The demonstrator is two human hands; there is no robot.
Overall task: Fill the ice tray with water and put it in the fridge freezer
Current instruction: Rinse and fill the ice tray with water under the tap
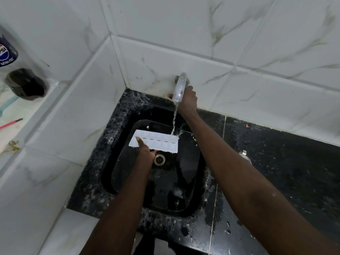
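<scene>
The black desk (285, 172) carries a sink (123, 173). Over it the ice tray (161, 141) is held level, at 12 o'clock from the drain (159, 159). The left grip (145, 153) is clamped on the tray's 7 o'clock edge. The right grip (187, 100) is wrapped round the tap (180, 87). Water (174, 120) strikes the tray's 2 o'clock corner, so filling looks barely begun and the freezer trip is left.

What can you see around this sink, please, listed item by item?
ice tray: one, white, over the sink
tap: one, chrome, back wall
water stream: one, clear, hitting tray's right end
sink: one, black, in countertop
drain: one, metal, sink bottom
countertop: one, black, around sink
bottle: one, dark, left ledge
left hand: one, grips tray's near left edge
right hand: one, grips tap
</scene>
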